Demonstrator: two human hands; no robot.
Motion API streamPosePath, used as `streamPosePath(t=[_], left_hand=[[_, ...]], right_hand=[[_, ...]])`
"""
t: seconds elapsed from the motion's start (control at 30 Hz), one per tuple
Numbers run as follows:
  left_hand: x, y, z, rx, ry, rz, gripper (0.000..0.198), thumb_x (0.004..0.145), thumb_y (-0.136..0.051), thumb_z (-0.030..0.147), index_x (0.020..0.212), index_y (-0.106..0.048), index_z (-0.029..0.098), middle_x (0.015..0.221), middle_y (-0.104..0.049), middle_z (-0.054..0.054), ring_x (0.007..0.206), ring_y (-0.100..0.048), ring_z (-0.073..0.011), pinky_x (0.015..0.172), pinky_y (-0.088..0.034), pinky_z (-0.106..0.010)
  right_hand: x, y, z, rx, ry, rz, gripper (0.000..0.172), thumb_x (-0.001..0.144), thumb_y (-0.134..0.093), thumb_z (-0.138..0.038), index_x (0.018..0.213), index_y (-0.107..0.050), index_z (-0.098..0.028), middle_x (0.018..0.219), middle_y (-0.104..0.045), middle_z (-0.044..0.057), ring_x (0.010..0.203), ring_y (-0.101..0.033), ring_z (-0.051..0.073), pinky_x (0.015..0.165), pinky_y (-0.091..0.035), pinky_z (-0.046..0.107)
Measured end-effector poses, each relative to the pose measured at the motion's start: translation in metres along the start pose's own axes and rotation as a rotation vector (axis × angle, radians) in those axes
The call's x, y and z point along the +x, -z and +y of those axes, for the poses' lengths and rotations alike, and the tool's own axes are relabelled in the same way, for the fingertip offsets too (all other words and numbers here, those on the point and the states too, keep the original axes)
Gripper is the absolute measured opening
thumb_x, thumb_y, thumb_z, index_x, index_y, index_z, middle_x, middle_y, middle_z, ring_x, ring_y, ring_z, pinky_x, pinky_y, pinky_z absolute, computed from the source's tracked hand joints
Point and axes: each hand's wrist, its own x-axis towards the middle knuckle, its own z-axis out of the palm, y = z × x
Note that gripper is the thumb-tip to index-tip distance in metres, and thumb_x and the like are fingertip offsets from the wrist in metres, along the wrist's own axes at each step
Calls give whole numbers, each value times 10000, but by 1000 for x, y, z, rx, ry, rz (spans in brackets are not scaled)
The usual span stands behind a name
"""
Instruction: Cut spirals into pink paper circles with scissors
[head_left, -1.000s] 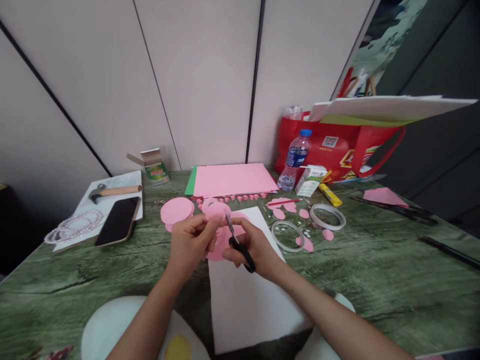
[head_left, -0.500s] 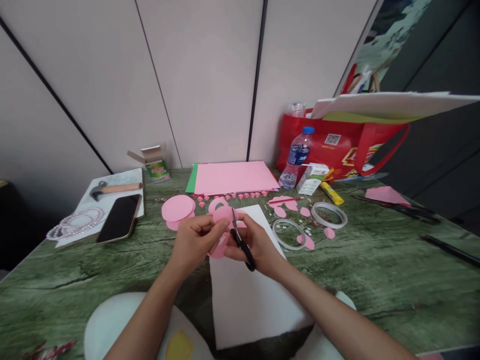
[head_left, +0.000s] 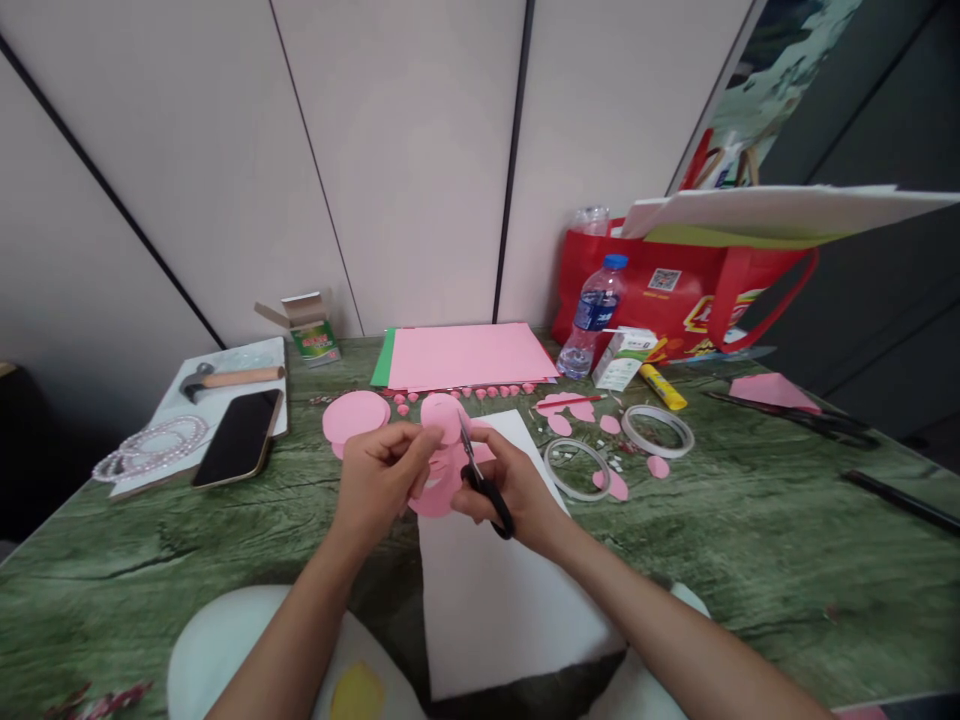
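Note:
My left hand [head_left: 382, 475] pinches a piece of pink paper [head_left: 440, 418], its fingers closed on the near left edge. In my right hand [head_left: 517, 490] is a pair of black-handled scissors [head_left: 487, 492], with the thumb and fingers at its handles. The blades point up and away, touching or very close to the right edge of the pink paper; exactly how they meet it is too small to tell. Under both hands lies a white sheet [head_left: 510, 600], with more pink paper on it. Left of the hands rests a stack of pink paper circles [head_left: 354, 415].
Behind lie pink sheets [head_left: 465, 355] and a row of small pink pieces. To the right are tape rolls [head_left: 577, 470], a glue stick [head_left: 663, 386], a water bottle [head_left: 596, 315] and a red bag [head_left: 675, 290]. A phone [head_left: 238, 437] and hammer [head_left: 232, 378] lie left.
The pink paper has turned in my left hand, and its ring-like opening no longer shows at the top. My left hand has shifted slightly left; the scissors stay nearly in place.

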Motion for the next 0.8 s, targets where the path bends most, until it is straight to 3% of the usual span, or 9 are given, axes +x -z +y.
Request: streamPosePath(t=[0.3, 0.57, 0.8], left_hand=[[-1, 1, 2, 65, -29, 23, 235, 734, -569, 279, 542, -548, 146, 314, -383, 86, 257, -279, -19, 269, -189, -152], [-1, 3, -1, 139, -29, -56, 271, 736, -564, 289, 507, -553, 145, 321, -371, 77, 282, -279, -20, 282, -201, -149], [1, 3, 0, 24, 20, -41, 271, 729, -568, 300, 509, -536, 146, 313, -372, 77, 251, -268, -18, 255, -172, -144]], right_hand=[[0, -1, 1, -63, -4, 6, 549, 603, -690, -321, 1061, -417, -186, 476, -531, -84, 367, -455, 72, 366, -355, 174], [0, 0, -1, -29, 9, 28, 551, 570, -728, -274, 1024, -427, -198, 492, -526, -86, 408, -452, 74, 399, -359, 184], [4, 5, 4, -126, -44, 222, 498, 617, -675, -365, 1015, -439, -179, 412, -499, -96, 357, -458, 91, 371, -350, 196]])
